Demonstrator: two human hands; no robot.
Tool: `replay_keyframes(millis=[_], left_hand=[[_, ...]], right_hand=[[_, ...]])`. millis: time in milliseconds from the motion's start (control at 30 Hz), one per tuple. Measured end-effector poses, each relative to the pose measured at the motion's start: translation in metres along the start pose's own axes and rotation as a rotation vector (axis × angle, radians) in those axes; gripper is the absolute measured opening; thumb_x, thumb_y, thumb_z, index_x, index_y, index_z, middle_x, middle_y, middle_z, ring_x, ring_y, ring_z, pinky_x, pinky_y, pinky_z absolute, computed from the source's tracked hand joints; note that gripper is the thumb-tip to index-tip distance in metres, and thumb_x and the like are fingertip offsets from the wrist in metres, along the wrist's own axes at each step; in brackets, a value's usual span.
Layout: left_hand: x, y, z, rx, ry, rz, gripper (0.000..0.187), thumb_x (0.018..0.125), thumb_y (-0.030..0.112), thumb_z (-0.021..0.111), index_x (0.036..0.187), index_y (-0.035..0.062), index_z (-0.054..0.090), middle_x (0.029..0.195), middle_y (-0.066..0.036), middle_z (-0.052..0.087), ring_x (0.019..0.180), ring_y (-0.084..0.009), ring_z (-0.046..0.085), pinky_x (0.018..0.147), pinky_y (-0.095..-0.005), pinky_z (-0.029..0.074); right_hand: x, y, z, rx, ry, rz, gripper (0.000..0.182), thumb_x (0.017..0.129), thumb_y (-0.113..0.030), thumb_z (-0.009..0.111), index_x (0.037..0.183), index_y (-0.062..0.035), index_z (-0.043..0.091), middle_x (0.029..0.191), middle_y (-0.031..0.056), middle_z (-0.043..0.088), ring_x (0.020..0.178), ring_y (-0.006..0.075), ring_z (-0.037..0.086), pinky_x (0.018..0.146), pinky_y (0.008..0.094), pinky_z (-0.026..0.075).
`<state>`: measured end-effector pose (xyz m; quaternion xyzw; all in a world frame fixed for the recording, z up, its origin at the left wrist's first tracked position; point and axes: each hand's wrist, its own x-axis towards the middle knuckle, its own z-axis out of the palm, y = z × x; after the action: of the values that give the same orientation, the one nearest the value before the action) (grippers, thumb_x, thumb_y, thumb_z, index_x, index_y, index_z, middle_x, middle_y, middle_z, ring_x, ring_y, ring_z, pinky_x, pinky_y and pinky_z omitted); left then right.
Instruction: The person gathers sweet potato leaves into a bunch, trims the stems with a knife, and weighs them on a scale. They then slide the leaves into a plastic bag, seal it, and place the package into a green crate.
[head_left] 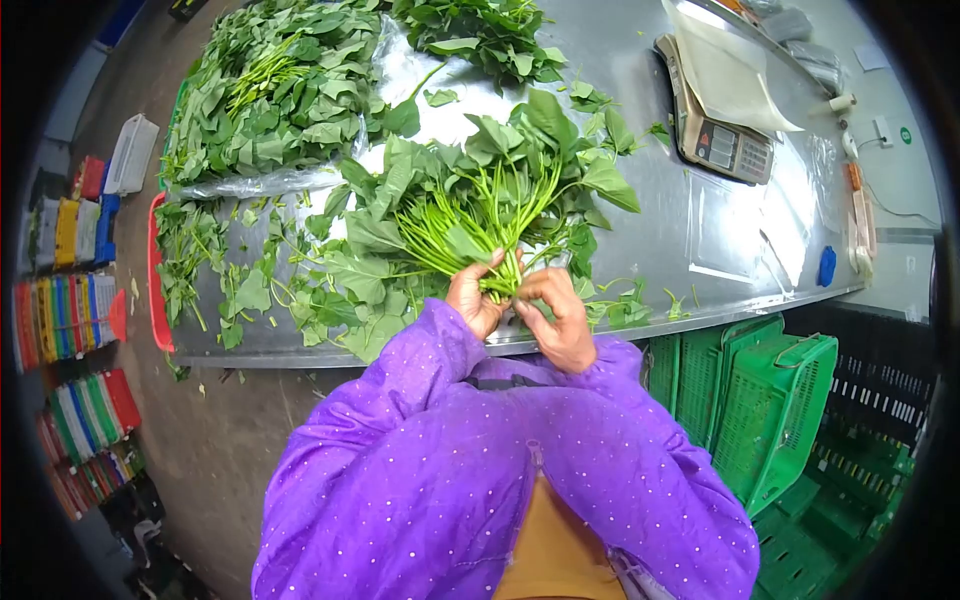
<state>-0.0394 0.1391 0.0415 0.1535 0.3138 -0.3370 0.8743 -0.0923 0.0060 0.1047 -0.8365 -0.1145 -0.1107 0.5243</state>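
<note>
A bunch of leafy greens (480,205) lies over the table's near edge, its leaves pointing away and its light green stems gathered toward me. My left hand (480,295) is wrapped round the lower stems from the left. Beside it on the right, my right hand (558,315) is closed at the stem ends, with thumb and fingers pinched; what exactly it pinches is too small to make out. Loose leaves and sprigs (345,290) surround the bunch on the metal table (640,255).
A large leafy pile (290,100) sits at the back left, another pile (485,35) at the back. A digital scale (725,140) stands at the right rear. Green crates (775,410) are stacked below the right edge. A red tray rim (158,280) shows at left.
</note>
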Motion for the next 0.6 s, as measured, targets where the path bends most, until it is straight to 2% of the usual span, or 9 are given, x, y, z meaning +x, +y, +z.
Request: replay_keyframes(millis=[67, 133, 167, 267, 300, 400, 467, 533, 600], left_hand=[[-0.004, -0.001, -0.006, -0.019, -0.052, -0.009, 0.030, 0.085, 0.013, 0.055, 0.111, -0.0008, 0.048, 0.102, -0.014, 0.058, 0.090, -0.0241, 0.057, 0.079, -0.0385, 0.050], [-0.001, 0.006, -0.009, -0.317, -0.061, -0.086, 0.033, 0.086, 0.014, 0.055, 0.113, -0.0013, 0.046, 0.103, -0.015, 0.058, 0.089, -0.0252, 0.057, 0.077, -0.0384, 0.050], [-0.016, 0.013, 0.008, -0.254, -0.080, -0.115, 0.035, 0.085, 0.014, 0.055, 0.115, -0.0013, 0.045, 0.106, -0.015, 0.056, 0.089, -0.0263, 0.057, 0.076, -0.0388, 0.049], [-0.025, 0.018, 0.006, -0.130, -0.165, -0.004, 0.035, 0.082, 0.013, 0.058, 0.113, -0.0002, 0.047, 0.105, -0.015, 0.059, 0.088, -0.0257, 0.059, 0.077, -0.0363, 0.050], [-0.027, 0.020, 0.003, -0.104, -0.186, -0.011, 0.035, 0.083, 0.014, 0.057, 0.114, 0.0010, 0.048, 0.105, -0.014, 0.059, 0.087, -0.0247, 0.059, 0.076, -0.0357, 0.051], [-0.034, 0.019, -0.001, 0.073, -0.122, 0.043, 0.038, 0.085, 0.016, 0.053, 0.119, 0.0008, 0.044, 0.108, -0.014, 0.057, 0.089, -0.0243, 0.059, 0.073, -0.0366, 0.051], [-0.037, 0.014, -0.002, 0.233, -0.085, 0.108, 0.037, 0.084, 0.017, 0.053, 0.117, 0.0009, 0.048, 0.105, -0.012, 0.059, 0.090, -0.0227, 0.060, 0.072, -0.0356, 0.052], [-0.035, 0.012, -0.011, 0.294, -0.059, 0.134, 0.035, 0.084, 0.017, 0.054, 0.115, 0.0004, 0.050, 0.105, -0.011, 0.060, 0.090, -0.0226, 0.060, 0.073, -0.0361, 0.051], [-0.031, 0.013, -0.021, 0.169, -0.055, 0.090, 0.034, 0.084, 0.017, 0.054, 0.112, -0.0023, 0.051, 0.104, -0.013, 0.060, 0.091, -0.0244, 0.059, 0.079, -0.0390, 0.050]], right_hand=[[-0.008, 0.000, -0.016, 0.006, -0.168, 0.000, 0.011, 0.071, -0.005, 0.063, 0.079, -0.0037, 0.055, 0.081, 0.0097, 0.053, 0.079, 0.0270, 0.048, 0.071, 0.0354, 0.036], [-0.022, 0.004, -0.033, -0.058, -0.403, -0.043, 0.011, 0.072, -0.007, 0.063, 0.079, -0.0040, 0.055, 0.081, 0.0101, 0.053, 0.079, 0.0269, 0.049, 0.071, 0.0359, 0.036], [-0.031, 0.014, -0.039, -0.083, -0.581, 0.070, 0.012, 0.073, -0.011, 0.062, 0.082, -0.0047, 0.057, 0.083, 0.0110, 0.054, 0.082, 0.0287, 0.050, 0.073, 0.0373, 0.038], [-0.045, 0.057, -0.050, -0.381, -0.347, 0.209, 0.017, 0.077, -0.013, 0.061, 0.091, -0.0033, 0.058, 0.084, 0.0093, 0.057, 0.081, 0.0250, 0.054, 0.074, 0.0348, 0.042], [-0.031, 0.053, -0.047, -0.004, -0.164, 0.503, 0.025, 0.081, -0.021, 0.061, 0.093, -0.0003, 0.058, 0.081, 0.0083, 0.059, 0.078, 0.0182, 0.055, 0.072, 0.0306, 0.044], [0.023, 0.023, -0.027, 0.376, 0.034, 0.580, 0.032, 0.081, -0.029, 0.064, 0.085, 0.0024, 0.058, 0.070, 0.0054, 0.058, 0.063, 0.0124, 0.053, 0.059, 0.0267, 0.043], [0.047, 0.007, -0.007, 0.465, 0.084, 0.687, 0.032, 0.081, -0.030, 0.065, 0.080, 0.0017, 0.057, 0.065, 0.0029, 0.055, 0.056, 0.0076, 0.048, 0.052, 0.0226, 0.041], [0.046, 0.042, 0.023, 0.419, 0.168, 0.654, 0.025, 0.080, -0.023, 0.065, 0.077, -0.0003, 0.055, 0.060, -0.0002, 0.050, 0.052, 0.0064, 0.045, 0.043, 0.0222, 0.037], [0.044, 0.041, 0.020, 0.653, 0.133, 0.954, 0.020, 0.082, -0.020, 0.062, 0.076, -0.0040, 0.051, 0.057, -0.0020, 0.048, 0.052, 0.0055, 0.048, 0.045, 0.0189, 0.036]])
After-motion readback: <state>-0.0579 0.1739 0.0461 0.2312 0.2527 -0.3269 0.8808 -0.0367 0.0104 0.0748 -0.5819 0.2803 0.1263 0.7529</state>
